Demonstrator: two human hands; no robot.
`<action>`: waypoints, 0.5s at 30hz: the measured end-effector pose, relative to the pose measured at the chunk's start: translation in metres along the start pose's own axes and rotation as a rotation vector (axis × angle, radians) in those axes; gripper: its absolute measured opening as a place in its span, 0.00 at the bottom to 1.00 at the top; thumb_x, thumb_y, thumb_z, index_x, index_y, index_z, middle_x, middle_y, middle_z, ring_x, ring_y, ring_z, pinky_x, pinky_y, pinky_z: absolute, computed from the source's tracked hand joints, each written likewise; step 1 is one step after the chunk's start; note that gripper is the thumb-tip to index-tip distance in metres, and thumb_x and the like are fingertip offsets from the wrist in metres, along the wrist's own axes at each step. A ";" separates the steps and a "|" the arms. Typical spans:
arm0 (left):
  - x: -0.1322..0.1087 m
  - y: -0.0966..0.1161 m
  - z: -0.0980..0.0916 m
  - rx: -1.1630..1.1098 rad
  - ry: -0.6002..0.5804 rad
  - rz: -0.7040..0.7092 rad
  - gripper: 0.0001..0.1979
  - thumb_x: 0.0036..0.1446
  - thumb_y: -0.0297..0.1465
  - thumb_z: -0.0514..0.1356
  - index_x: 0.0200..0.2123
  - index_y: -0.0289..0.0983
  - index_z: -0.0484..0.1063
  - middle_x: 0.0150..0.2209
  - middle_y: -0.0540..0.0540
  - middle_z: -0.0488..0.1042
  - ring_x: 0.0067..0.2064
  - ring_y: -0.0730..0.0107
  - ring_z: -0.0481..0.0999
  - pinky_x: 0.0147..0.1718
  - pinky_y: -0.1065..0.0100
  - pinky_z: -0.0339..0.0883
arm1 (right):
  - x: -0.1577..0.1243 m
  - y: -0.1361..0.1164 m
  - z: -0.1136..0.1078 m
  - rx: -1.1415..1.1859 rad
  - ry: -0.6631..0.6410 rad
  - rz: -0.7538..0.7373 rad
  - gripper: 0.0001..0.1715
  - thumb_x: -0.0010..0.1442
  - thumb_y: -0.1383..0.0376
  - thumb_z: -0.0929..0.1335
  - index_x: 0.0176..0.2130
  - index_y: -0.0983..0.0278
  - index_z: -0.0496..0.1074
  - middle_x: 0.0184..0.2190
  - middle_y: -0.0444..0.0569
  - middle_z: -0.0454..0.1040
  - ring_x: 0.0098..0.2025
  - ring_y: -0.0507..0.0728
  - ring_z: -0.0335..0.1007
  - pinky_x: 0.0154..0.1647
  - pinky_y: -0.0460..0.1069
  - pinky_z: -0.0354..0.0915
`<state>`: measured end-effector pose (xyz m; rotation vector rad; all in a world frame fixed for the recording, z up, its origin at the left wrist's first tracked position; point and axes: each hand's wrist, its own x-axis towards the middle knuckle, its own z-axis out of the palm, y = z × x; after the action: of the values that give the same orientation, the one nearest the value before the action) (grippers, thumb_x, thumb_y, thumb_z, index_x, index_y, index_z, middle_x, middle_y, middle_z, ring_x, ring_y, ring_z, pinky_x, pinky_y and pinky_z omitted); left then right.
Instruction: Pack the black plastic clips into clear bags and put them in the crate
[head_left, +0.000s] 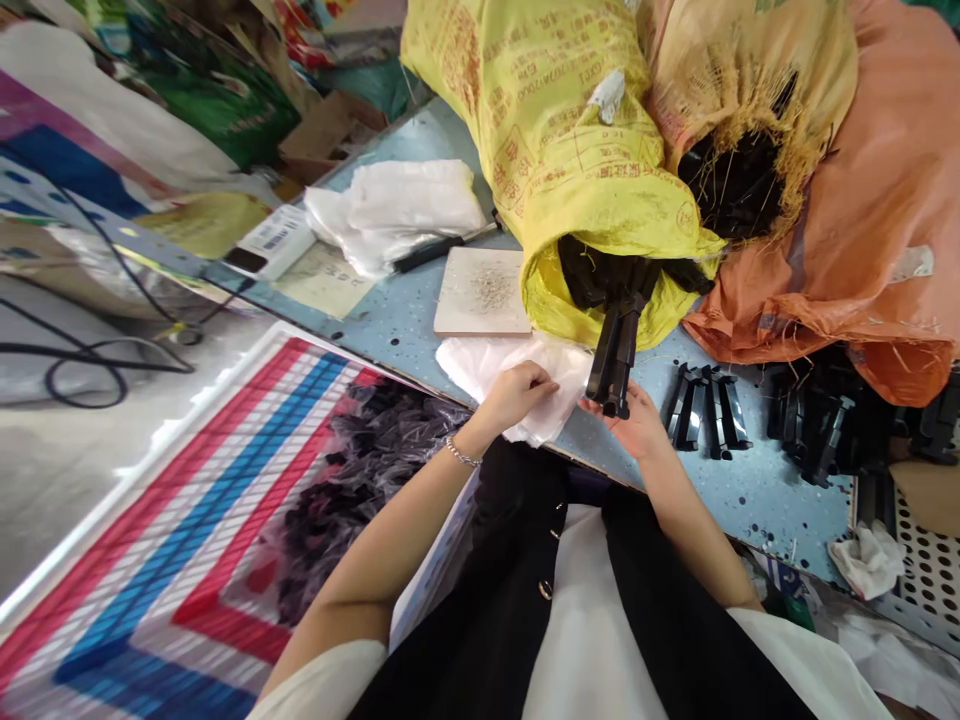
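My left hand [521,395] is closed, thumb and fingers pinched on a thin white plastic bag [480,362] lying at the table's front edge. To its right, my right hand [636,422] reaches under the lower ends of two long black plastic parts [616,350]. They stick out of the mouth of a yellow woven sack [577,180]. My right fingers look curled, partly hidden behind those parts; whether they grip the parts or the bag's edge is unclear. Several similar black parts [705,410] lie on the blue table beside that hand.
A square board [484,292] and a stack of white plastic bags [412,200] lie behind my left hand. Orange sacks [862,220] stand at right, near a pile of black parts [810,420]. At lower left, a striped crate [187,540] contains bagged dark pieces.
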<state>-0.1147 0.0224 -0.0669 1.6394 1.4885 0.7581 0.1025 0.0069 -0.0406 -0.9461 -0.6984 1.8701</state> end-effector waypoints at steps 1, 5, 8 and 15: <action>-0.001 0.000 0.001 -0.013 0.005 -0.015 0.07 0.56 0.33 0.62 0.27 0.39 0.72 0.31 0.48 0.76 0.33 0.66 0.74 0.35 0.64 0.69 | 0.006 0.005 0.004 0.025 -0.011 -0.020 0.17 0.49 0.54 0.78 0.31 0.59 0.72 0.28 0.41 0.76 0.31 0.54 0.73 0.47 0.56 0.74; -0.014 0.009 0.000 -0.026 0.055 0.019 0.02 0.58 0.30 0.60 0.34 0.38 0.73 0.31 0.48 0.76 0.33 0.66 0.75 0.35 0.65 0.71 | 0.029 0.027 0.019 0.033 0.053 -0.103 0.15 0.49 0.57 0.77 0.33 0.58 0.72 0.29 0.40 0.75 0.32 0.52 0.72 0.46 0.52 0.73; -0.024 0.015 -0.010 0.203 0.125 0.204 0.11 0.61 0.24 0.52 0.37 0.37 0.75 0.38 0.41 0.78 0.42 0.59 0.76 0.45 0.57 0.73 | 0.024 0.030 0.018 -0.023 0.127 -0.156 0.15 0.49 0.58 0.77 0.35 0.59 0.73 0.29 0.39 0.74 0.33 0.52 0.72 0.41 0.48 0.72; -0.019 0.012 -0.019 0.274 0.144 0.274 0.24 0.62 0.22 0.49 0.60 0.34 0.69 0.60 0.36 0.71 0.61 0.58 0.71 0.61 0.54 0.68 | -0.045 0.015 -0.027 -0.014 -0.130 0.366 0.19 0.48 0.56 0.79 0.33 0.63 0.73 0.25 0.46 0.77 0.24 0.53 0.72 0.23 0.45 0.70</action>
<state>-0.1270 0.0061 -0.0457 2.0632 1.5386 0.8651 0.1312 -0.0374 -0.0521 -1.0200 -0.6473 2.2664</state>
